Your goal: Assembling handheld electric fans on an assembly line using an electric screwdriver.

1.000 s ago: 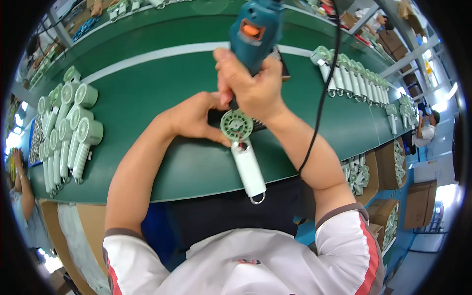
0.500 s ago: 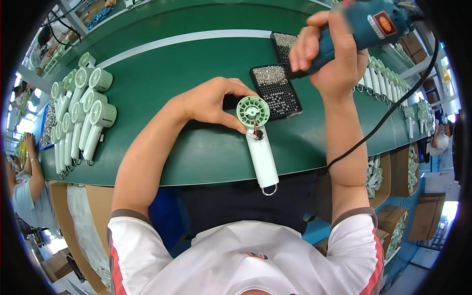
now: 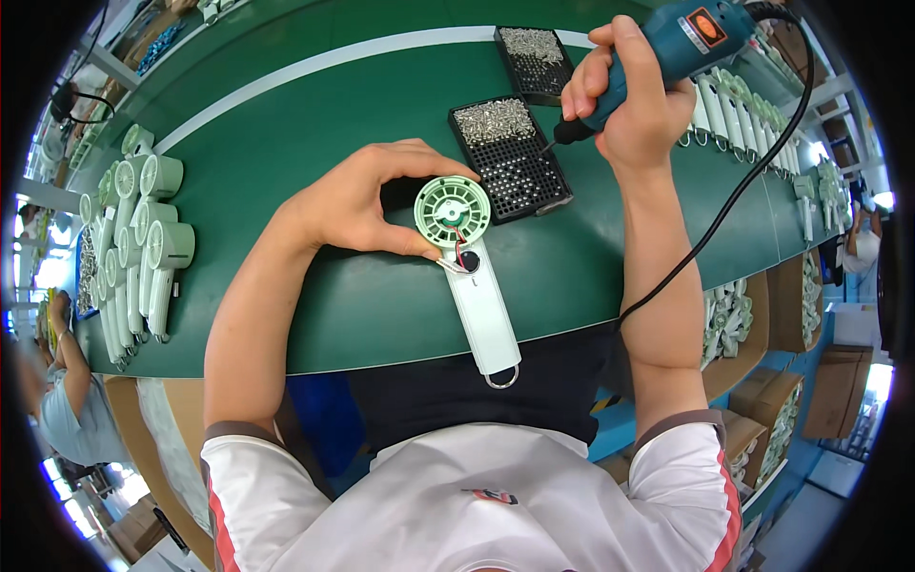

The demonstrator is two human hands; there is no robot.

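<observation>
My left hand (image 3: 357,198) curls round the green round head of a handheld fan (image 3: 482,310), thumb on one side and fingers on the other. The fan lies on the bench with its white handle toward me, a metal loop at its end over the edge. Red and dark wires show where head and handle meet. In my right hand (image 3: 640,105) is a blue electric screwdriver (image 3: 681,48), its bit pointing down and left over a black screw tray (image 3: 534,198). Loose screws are heaped at that tray's far end, and others sit in its holes.
A second black tray of screws (image 3: 536,59) stands behind the first. Several fans (image 3: 152,224) are piled at the left, and more (image 3: 729,114) line the right. The screwdriver's black cord (image 3: 729,210) hangs past my right forearm. Cardboard boxes (image 3: 739,329) of parts stand below the bench.
The screwdriver has come down and left, and its bit is now visible by the near tray. My view has shifted, so the fan and trays appear further left.
</observation>
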